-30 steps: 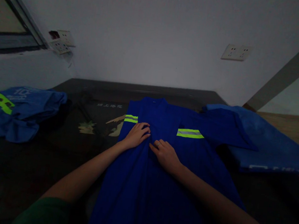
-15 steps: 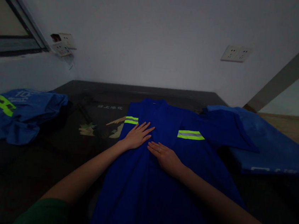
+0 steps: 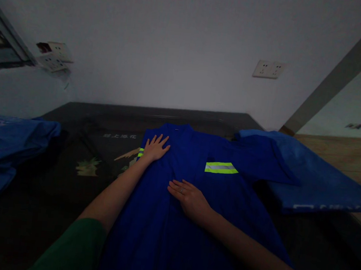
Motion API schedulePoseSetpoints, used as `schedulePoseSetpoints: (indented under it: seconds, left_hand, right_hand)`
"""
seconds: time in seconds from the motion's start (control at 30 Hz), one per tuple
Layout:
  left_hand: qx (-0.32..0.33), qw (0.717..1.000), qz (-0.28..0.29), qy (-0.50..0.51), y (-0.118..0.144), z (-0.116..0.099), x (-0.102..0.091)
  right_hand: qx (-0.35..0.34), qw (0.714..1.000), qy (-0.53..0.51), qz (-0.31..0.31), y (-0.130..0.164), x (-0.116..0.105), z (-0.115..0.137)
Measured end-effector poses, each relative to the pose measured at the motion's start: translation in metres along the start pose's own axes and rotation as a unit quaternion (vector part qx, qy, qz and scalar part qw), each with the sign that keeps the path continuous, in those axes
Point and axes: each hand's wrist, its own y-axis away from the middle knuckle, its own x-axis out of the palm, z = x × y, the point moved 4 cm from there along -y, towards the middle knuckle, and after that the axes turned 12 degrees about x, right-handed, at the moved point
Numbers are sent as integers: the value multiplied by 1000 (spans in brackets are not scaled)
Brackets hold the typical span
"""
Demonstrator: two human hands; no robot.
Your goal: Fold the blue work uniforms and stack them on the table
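Hands lie flat on a royal-blue work coat with yellow-and-silver reflective stripes (image 3: 190,222), spread lengthwise along the middle of the dark glossy worktop (image 3: 48,190), collar toward the far edge. We see the left hand (image 3: 156,147) released, fingers spread, pressing the coat's upper chest over the left stripe. The right hand (image 3: 190,197) is also released, palm down, nearer the front edge, holding nothing. A crumpled blue garment (image 3: 1,150) sits by the left edge. A flat blue cloth (image 3: 317,183) drapes over the right edge, touching the coat's sleeve.
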Motion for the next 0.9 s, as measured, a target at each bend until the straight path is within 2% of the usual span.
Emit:
schedulePoseSetpoints:
  seconds: [0.13,0.3,0.5,0.67,0.8,0.9]
  left_hand:
    - [6,1000,-28,-5,-4,5,4]
    - [15,999,-44,-1,-2,4,5]
    - [10,999,-42,13,-1,4,1]
    - [-49,997,-51,17,-8,17,2]
    - [-107,994,-30,15,-17,35,3]
    - [-120,992,-29,9,-22,44,4]
  right_hand:
    - [7,1000,4,-9,-2,-7,5]
    - [-3,999,10,-39,-27,-18,19]
    - [18,999,12,38,-39,-4,11]
    - [15,999,13,34,-33,0,7]
    - [10,999,4,33,-33,-1,7]
    - [7,999,1,31,-37,-2,5]
